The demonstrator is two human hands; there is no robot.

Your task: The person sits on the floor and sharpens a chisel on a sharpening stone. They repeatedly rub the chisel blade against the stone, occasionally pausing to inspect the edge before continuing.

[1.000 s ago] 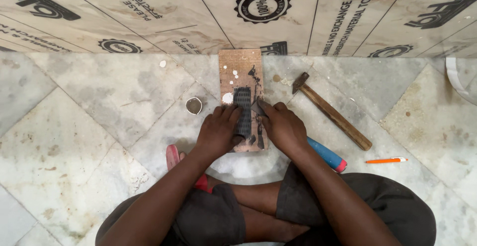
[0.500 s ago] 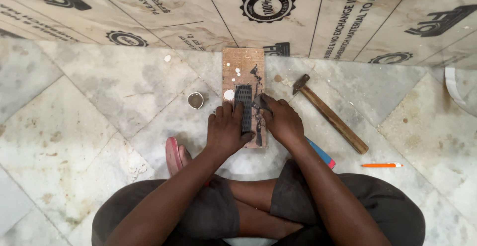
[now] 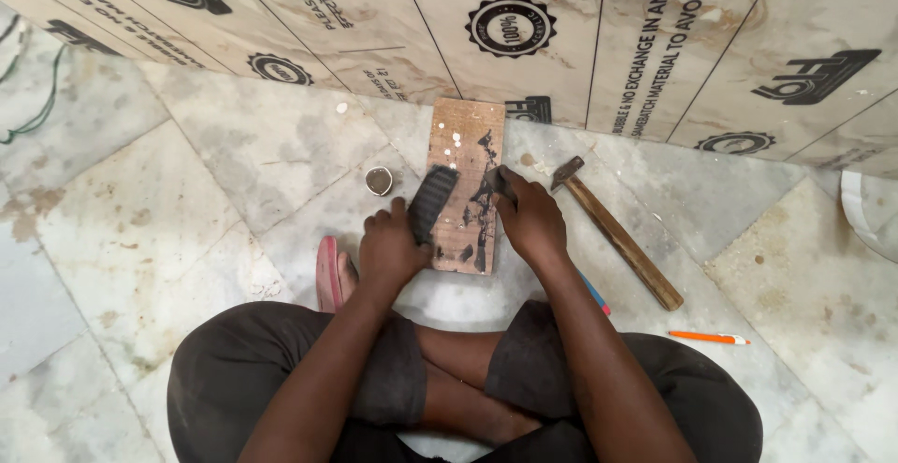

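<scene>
Left hand [image 3: 391, 250] gripping black ribbed strip [image 3: 432, 202] over wooden board [image 3: 465, 182], right hand [image 3: 529, 220] closed on board's right edge, hammer [image 3: 613, 231] right of board, small round tin [image 3: 379, 180] left of board

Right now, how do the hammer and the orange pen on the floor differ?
The hammer is far longer and thicker than the orange pen. The hammer has a brown wooden handle with a dark metal head; the pen is bright orange. The hammer lies diagonally; the pen lies nearly level. Both lie untouched on the marble floor, beside the right hand.
</scene>
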